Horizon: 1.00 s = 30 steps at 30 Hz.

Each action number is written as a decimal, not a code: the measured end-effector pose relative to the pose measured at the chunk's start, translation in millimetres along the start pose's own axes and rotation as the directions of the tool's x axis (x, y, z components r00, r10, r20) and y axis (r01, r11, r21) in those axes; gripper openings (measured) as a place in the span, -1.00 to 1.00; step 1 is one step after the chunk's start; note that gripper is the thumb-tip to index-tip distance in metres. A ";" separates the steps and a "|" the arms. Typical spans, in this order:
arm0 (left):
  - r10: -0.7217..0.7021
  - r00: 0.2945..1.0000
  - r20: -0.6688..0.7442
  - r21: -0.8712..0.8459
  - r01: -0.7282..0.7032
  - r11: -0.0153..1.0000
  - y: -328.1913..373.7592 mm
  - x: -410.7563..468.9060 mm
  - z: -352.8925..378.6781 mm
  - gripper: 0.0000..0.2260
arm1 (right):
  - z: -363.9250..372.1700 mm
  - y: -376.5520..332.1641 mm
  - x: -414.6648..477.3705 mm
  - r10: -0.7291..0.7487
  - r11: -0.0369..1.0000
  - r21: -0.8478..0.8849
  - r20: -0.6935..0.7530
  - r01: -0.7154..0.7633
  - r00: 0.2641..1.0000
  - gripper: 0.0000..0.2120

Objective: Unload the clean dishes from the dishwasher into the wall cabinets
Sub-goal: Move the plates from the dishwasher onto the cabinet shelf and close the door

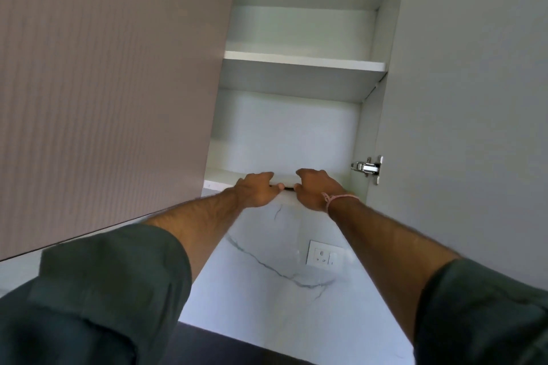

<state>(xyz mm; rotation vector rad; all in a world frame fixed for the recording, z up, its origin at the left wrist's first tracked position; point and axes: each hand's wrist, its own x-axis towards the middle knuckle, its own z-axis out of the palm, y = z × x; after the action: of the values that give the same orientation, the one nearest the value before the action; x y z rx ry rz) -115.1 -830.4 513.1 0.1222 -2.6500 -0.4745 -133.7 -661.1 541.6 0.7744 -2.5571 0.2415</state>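
The wall cabinet (pixel 284 133) stands open above me, white inside. At the front edge of its bottom shelf (pixel 218 176), my left hand (pixel 255 190) and my right hand (pixel 315 189) together hold a flat white dish (pixel 285 181). On each hand the fingers curl over its top and the thumb sits beneath. Only the dish's near edge shows between the hands; the rest is hidden. Whether the dish touches the shelf I cannot tell. A pink band circles my right wrist.
An upper shelf (pixel 302 61) crosses the cabinet. The open door (pixel 474 98) hangs at the right on a metal hinge (pixel 367 168). A closed ribbed door (pixel 103 83) fills the left. Below are a marble backsplash (pixel 275 299), a wall socket (pixel 324 255) and a dark countertop (pixel 207 347).
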 end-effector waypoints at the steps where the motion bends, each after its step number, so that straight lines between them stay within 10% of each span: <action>1: -0.002 1.000 -0.007 -0.001 0.002 1.000 4.6 -12.8 -5.2 -0.36 | -5.9 -3.9 -11.6 -0.005 1.000 0.015 -0.003 0.005 1.000 -0.59; 30: -0.169 0.980 0.106 0.166 0.151 0.975 227.7 -487.2 -11.0 -0.38 | -109.1 -6.7 -502.8 -0.075 0.970 0.241 0.139 0.040 0.988 -0.45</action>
<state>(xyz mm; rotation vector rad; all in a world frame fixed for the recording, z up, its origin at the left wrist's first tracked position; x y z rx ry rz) 325.2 -542.1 402.3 0.3698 -2.8072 -0.3321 282.0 -392.7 400.9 0.9869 -2.6697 0.4969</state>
